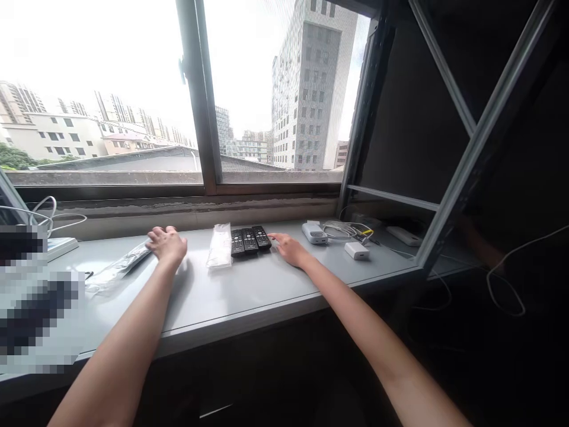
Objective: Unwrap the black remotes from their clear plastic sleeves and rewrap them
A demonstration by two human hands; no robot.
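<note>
Head view, black remotes [249,240] abreast, long axes running toward window [202,107]

The remotes [249,240] look plastic, the tabletop [204,302] smooth and glossy.

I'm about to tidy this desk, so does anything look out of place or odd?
No spill shows. The white cable lies in tangled loops behind the white charger, untidy compared with the black remotes lined up by the right hand. Below the window frame, the dark strip looks ragged.
</note>
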